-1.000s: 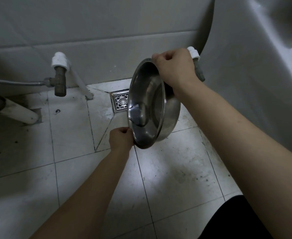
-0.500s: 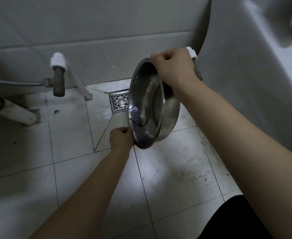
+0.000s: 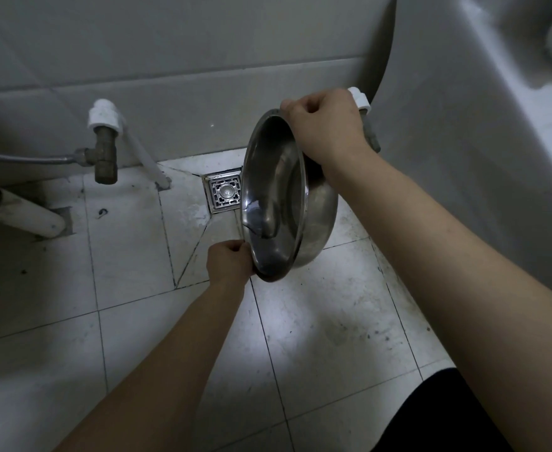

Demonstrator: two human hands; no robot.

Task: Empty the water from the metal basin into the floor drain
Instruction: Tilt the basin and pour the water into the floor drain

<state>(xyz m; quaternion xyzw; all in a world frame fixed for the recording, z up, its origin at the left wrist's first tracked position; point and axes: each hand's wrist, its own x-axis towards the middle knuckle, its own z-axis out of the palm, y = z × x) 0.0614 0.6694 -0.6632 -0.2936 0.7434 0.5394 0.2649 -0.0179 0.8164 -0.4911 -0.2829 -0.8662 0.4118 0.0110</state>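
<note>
A round metal basin [image 3: 278, 197] is held almost on edge above the tiled floor, its open side turned left toward the square metal floor drain [image 3: 225, 192]. My right hand [image 3: 323, 128] grips the top of its rim. My left hand [image 3: 230, 261] pinches the bottom of the rim. The basin's right part hides the drain's right edge. A wet patch lies on the tile just left of the drain. I see no water inside the basin.
A brass valve [image 3: 105, 151] with a white fitting and a hose stands at the wall on the left, beside a white pipe [image 3: 23, 213] on the floor. A large white ceramic fixture [image 3: 480, 132] fills the right side. The floor tiles are dirty.
The basin and both hands have stayed nearly still; the whole view has shifted only slightly.
</note>
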